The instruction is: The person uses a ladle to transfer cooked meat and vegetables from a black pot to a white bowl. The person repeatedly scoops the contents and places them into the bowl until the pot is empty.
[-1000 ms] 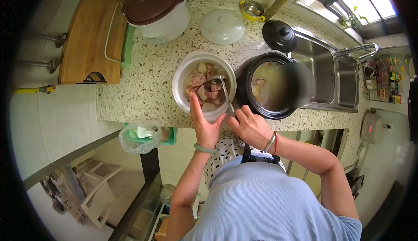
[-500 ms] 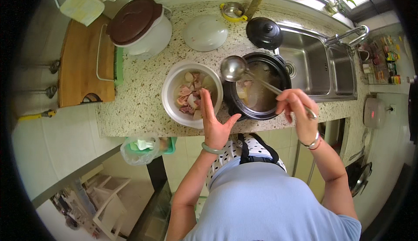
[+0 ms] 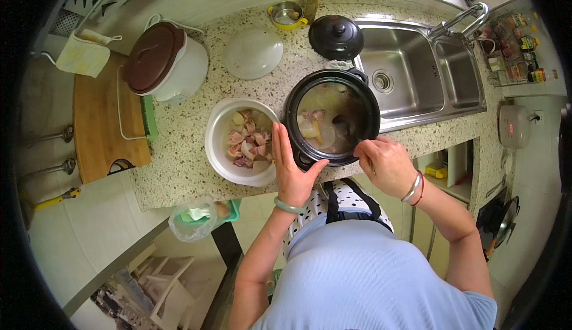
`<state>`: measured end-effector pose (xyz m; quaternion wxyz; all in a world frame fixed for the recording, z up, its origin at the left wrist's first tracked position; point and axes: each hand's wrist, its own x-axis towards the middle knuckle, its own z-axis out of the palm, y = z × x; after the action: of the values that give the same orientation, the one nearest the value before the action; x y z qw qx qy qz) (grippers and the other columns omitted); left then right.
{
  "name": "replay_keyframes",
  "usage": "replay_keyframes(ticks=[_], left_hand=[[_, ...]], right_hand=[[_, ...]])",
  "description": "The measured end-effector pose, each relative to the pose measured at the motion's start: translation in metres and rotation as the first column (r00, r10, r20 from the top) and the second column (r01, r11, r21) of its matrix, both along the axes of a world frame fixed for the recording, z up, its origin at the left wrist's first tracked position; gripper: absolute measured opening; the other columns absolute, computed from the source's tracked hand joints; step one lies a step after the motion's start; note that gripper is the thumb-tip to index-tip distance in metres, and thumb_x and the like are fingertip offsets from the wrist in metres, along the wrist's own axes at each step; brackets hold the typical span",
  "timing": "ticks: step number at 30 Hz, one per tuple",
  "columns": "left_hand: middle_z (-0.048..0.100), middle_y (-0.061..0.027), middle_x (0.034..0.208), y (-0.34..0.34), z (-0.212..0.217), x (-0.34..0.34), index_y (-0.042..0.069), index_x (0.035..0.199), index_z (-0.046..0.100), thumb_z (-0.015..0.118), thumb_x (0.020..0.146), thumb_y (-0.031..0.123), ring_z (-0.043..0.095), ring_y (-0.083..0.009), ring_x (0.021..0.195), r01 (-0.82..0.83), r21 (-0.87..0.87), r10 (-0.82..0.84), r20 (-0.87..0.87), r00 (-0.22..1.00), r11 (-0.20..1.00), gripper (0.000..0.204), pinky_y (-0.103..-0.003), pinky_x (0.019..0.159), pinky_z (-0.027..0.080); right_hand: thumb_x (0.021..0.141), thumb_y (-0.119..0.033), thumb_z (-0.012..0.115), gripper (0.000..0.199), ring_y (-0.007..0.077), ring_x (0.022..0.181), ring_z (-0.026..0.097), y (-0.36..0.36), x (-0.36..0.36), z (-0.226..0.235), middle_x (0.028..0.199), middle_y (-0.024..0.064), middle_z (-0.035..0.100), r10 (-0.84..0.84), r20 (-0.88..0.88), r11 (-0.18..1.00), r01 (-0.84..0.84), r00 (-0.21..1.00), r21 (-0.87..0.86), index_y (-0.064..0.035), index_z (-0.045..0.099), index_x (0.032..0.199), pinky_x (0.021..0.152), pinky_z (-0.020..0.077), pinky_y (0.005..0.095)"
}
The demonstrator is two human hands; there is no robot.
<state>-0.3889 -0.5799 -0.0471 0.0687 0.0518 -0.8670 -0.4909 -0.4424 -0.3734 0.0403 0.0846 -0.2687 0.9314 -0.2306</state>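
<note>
Speckled countertop [image 3: 179, 151]: left hand [image 3: 292, 172] flat and released against white bowl [image 3: 221, 151]; right hand [image 3: 386, 164] grasps ladle [image 3: 347, 128] dipped in black pot [image 3: 331, 121], at 3 o'clock of the bowl.

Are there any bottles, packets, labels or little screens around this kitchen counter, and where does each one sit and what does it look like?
Bottles: a cluster on a rack right of the sink, dark with red and yellow labels.
White box: on the wall at far right, rounded, with a small red lit display.
Yellow container: on a shelf under the counter, right of the right hand.
Plastic bag: hanging below the counter edge, clear, with green inside.
</note>
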Motion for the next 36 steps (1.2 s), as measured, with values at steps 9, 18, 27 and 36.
replay_keyframes(ticks=[9, 18, 27, 36], left_hand=[[0.015, -0.0210, 0.161, 0.001, -0.002, 0.002, 0.002, 0.156, 0.014, 0.087, 0.067, 0.018, 0.019, -0.0361, 0.148, -0.011, 0.009, 0.011, 0.014, 1.000, 1.000, 0.116, -0.044, 0.120, 0.021], [0.016, -0.0215, 0.161, 0.000, 0.000, 0.000, 0.002, 0.156, 0.013, 0.087, 0.068, 0.018, 0.019, -0.0362, 0.148, -0.005, 0.039, 0.004, 0.031, 1.000, 0.999, 0.116, -0.044, 0.120, 0.020], [0.016, -0.0218, 0.161, -0.001, -0.003, 0.000, 0.002, 0.155, 0.014, 0.087, 0.068, 0.017, 0.019, -0.0362, 0.148, 0.011, 0.042, -0.013, 0.045, 0.999, 0.999, 0.116, -0.044, 0.120, 0.020], [0.026, -0.0218, 0.158, 0.000, -0.004, -0.001, 0.002, 0.156, 0.015, 0.089, 0.068, 0.017, 0.029, -0.0342, 0.144, -0.001, 0.084, -0.005, 0.065, 0.998, 0.996, 0.116, -0.042, 0.118, 0.024]], right_hand=[[0.089, -0.011, 0.058, 0.014, 0.0370, 0.072, 0.064, -0.017, -0.022, -0.010, 0.073, 0.0163, 0.067, -0.108, 0.241, 0.988, 0.132, 0.965, -0.086, -0.0024, 0.064, 0.081, 0.067, 0.0523, 0.0459], [0.088, -0.014, 0.058, 0.015, 0.0377, 0.075, 0.063, -0.001, -0.023, -0.005, 0.074, 0.0181, 0.066, 0.114, 0.216, 0.992, -0.122, 0.970, 0.025, -0.0021, 0.064, 0.081, 0.068, 0.0512, 0.0469], [0.094, -0.018, 0.045, 0.032, 0.0202, 0.061, 0.066, -0.014, -0.055, -0.016, 0.064, 0.0115, 0.067, -0.208, 0.636, 0.948, 0.314, 0.743, -0.057, 0.0005, 0.070, 0.091, 0.064, 0.0522, 0.0349], [0.096, -0.018, 0.045, 0.032, 0.0165, 0.065, 0.065, -0.014, -0.053, -0.024, 0.067, 0.0114, 0.068, -0.109, 0.716, 0.929, 0.327, 0.689, -0.173, 0.0036, 0.069, 0.093, 0.066, 0.0517, 0.0325]])
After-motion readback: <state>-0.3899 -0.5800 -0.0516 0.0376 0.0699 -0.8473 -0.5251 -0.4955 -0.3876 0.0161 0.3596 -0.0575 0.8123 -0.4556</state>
